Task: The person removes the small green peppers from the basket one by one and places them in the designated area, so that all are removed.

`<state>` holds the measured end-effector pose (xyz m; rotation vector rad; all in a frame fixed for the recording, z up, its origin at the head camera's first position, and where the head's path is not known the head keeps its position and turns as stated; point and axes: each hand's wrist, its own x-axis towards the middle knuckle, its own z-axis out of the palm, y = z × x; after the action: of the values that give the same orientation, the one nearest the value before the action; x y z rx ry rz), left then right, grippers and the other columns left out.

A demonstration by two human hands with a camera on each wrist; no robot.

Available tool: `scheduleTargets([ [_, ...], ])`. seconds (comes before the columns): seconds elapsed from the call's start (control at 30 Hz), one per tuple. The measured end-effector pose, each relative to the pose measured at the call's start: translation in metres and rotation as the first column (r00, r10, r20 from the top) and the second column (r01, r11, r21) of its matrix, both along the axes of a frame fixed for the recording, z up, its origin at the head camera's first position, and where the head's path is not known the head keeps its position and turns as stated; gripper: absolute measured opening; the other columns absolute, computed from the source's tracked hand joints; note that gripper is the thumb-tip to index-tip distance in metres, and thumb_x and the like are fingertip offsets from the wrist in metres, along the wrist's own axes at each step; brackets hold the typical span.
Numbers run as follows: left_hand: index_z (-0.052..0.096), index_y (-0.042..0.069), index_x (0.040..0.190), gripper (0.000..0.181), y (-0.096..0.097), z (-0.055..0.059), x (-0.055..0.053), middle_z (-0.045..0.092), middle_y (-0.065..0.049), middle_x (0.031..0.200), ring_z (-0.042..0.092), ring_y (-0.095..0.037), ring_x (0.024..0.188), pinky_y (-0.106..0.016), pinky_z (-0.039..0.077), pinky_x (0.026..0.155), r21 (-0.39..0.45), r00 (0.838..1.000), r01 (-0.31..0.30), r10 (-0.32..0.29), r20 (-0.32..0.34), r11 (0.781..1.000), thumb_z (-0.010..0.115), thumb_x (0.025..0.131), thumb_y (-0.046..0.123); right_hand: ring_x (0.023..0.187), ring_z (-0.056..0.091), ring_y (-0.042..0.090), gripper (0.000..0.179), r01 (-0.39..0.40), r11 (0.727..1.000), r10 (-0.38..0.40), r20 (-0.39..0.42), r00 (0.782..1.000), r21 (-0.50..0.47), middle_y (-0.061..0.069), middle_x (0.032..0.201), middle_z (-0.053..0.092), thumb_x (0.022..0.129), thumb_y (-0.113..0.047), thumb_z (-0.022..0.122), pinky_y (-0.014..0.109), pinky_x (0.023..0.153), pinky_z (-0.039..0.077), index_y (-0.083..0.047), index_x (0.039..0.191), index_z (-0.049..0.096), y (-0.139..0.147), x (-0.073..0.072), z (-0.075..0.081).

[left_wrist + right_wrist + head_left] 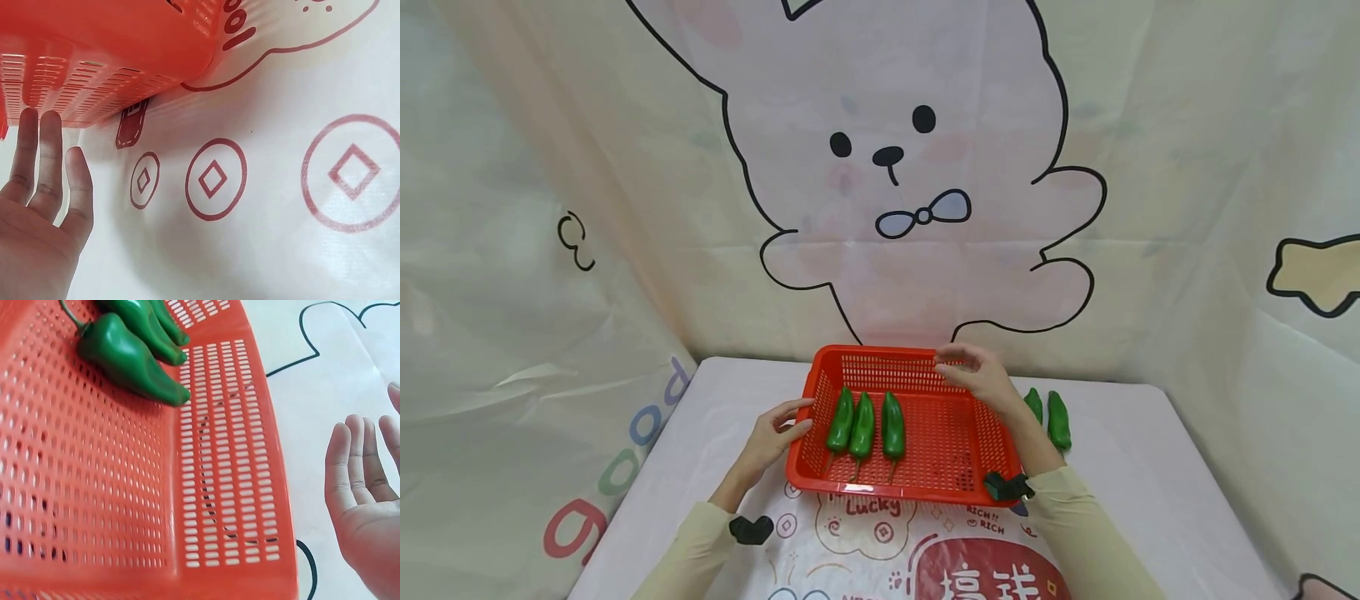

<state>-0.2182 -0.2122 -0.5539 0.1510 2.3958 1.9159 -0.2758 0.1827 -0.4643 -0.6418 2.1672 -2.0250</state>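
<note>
hands set about a red basket (940,442); the step in hand is judged to be its steadying. at left, the left hand (772,435) would do well to spread its support over several fingertips, since a push at one point may turn so light a frame; at right, the right hand (981,379) would best come to the rim from outside, clear of the contents, so that nothing rolls. as to position, the left hand has its fingers extended, pinching nothing, with their tips at the basket's left wall; whether they press it or stand just beside it is hard to tell from the left wrist view. inside, nearer that wall, lie three green peppers (862,427), side by side, stems toward the wearer. farther right, the right hand is raised near the far rim, toward its right corner, fingers loosely extended, grasping nothing and well apart from those peppers. at far right, two further peppers (1059,421) lie outside the basket on the white table (1120,467), one partly hidden by the right forearm.
</note>
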Motion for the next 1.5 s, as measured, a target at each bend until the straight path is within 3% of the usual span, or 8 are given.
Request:
scheduleTargets([
  [0.13, 0.062, 0.012, 0.140, 0.047, 0.000, -0.002, -0.002, 0.058, -0.011, 0.140, 0.054, -0.033, 0.127, -0.045, 0.050, 0.099, -0.001, 1.000, 0.001, -0.001, -0.010, 1.000, 0.074, 0.095, 0.021, 0.109, 0.065, 0.029, 0.040, -0.021, 1.000, 0.021, 0.008, 1.000, -0.014, 0.036, 0.130, 0.053, 0.098, -0.002, 0.067, 0.056, 0.092, 0.052, 0.014, 0.131, 0.054, -0.009, -0.005, -0.006],
  [0.27, 0.061, 0.012, 0.140, 0.046, 0.001, -0.001, -0.002, 0.057, -0.011, 0.141, 0.054, -0.033, 0.127, -0.046, 0.050, 0.100, -0.005, 1.000, 0.002, -0.002, -0.016, 1.000, 0.073, 0.096, 0.020, 0.107, 0.066, 0.026, 0.039, -0.021, 1.000, 0.021, 0.027, 0.999, 0.005, 0.034, 0.131, 0.054, 0.097, -0.004, 0.069, 0.052, 0.091, 0.054, 0.012, 0.130, 0.057, -0.018, -0.007, -0.010],
  [0.37, 0.061, 0.013, 0.140, 0.046, 0.002, -0.001, -0.002, 0.057, -0.011, 0.141, 0.054, -0.033, 0.127, -0.046, 0.050, 0.100, -0.015, 1.000, -0.001, 0.001, -0.014, 1.000, 0.073, 0.096, 0.020, 0.111, 0.063, 0.036, 0.041, -0.027, 0.999, 0.026, 0.041, 0.999, 0.020, 0.031, 0.131, 0.055, 0.097, -0.006, 0.070, 0.047, 0.090, 0.056, 0.011, 0.131, 0.057, -0.024, -0.009, -0.015],
  [0.5, 0.061, 0.014, 0.140, 0.046, 0.002, 0.000, -0.002, 0.057, -0.010, 0.141, 0.054, -0.033, 0.127, -0.046, 0.050, 0.100, -0.022, 1.000, -0.007, 0.007, -0.011, 1.000, 0.073, 0.096, 0.020, 0.116, 0.055, 0.052, 0.042, -0.043, 0.999, 0.042, 0.067, 0.997, 0.013, 0.033, 0.132, 0.053, 0.097, -0.006, 0.069, 0.056, 0.093, 0.052, 0.014, 0.132, 0.054, -0.031, -0.014, -0.022],
  [0.73, 0.061, 0.014, 0.140, 0.046, 0.002, 0.001, -0.001, 0.058, -0.010, 0.140, 0.054, -0.032, 0.127, -0.047, 0.049, 0.101, -0.013, 1.000, -0.010, 0.010, -0.002, 1.000, 0.073, 0.096, 0.021, 0.112, 0.063, 0.034, 0.043, -0.043, 0.996, 0.038, 0.081, 0.996, 0.072, 0.026, 0.131, 0.058, 0.098, -0.009, 0.070, 0.059, 0.094, 0.050, 0.010, 0.133, 0.056, -0.045, -0.024, -0.033],
  [0.97, 0.060, 0.012, 0.141, 0.048, 0.002, -0.001, 0.000, 0.058, -0.012, 0.140, 0.053, -0.034, 0.127, -0.049, 0.049, 0.100, 0.005, 1.000, -0.015, 0.015, -0.007, 1.000, 0.074, 0.096, 0.021, 0.113, 0.061, 0.030, 0.045, -0.081, 0.992, 0.064, 0.170, 0.983, 0.094, 0.026, 0.132, 0.057, 0.097, -0.010, 0.071, 0.057, 0.097, 0.049, 0.008, 0.135, 0.056, -0.057, -0.032, -0.043],
  [1.13, 0.060, 0.013, 0.141, 0.046, 0.002, -0.001, 0.001, 0.058, -0.010, 0.140, 0.054, -0.033, 0.127, -0.047, 0.050, 0.099, -0.004, 1.000, -0.018, 0.018, 0.005, 1.000, 0.072, 0.097, 0.019, 0.120, 0.056, 0.036, 0.051, -0.134, 0.973, 0.092, 0.216, 0.972, 0.188, 0.028, 0.135, 0.053, 0.096, -0.013, 0.074, 0.058, 0.097, 0.048, 0.006, 0.139, 0.054, -0.063, -0.034, -0.051],
  [1.5, 0.061, 0.015, 0.140, 0.046, 0.002, -0.004, 0.001, 0.059, -0.012, 0.137, 0.054, -0.036, 0.126, -0.044, 0.054, 0.094, 0.010, 1.000, -0.020, 0.020, 0.019, 1.000, 0.073, 0.096, 0.020, 0.123, 0.052, 0.048, 0.065, -0.186, 0.918, 0.144, 0.143, 0.979, 0.350, 0.028, 0.136, 0.051, 0.090, -0.009, 0.079, 0.048, 0.093, 0.053, 0.001, 0.147, 0.049, -0.064, -0.037, -0.077],
])
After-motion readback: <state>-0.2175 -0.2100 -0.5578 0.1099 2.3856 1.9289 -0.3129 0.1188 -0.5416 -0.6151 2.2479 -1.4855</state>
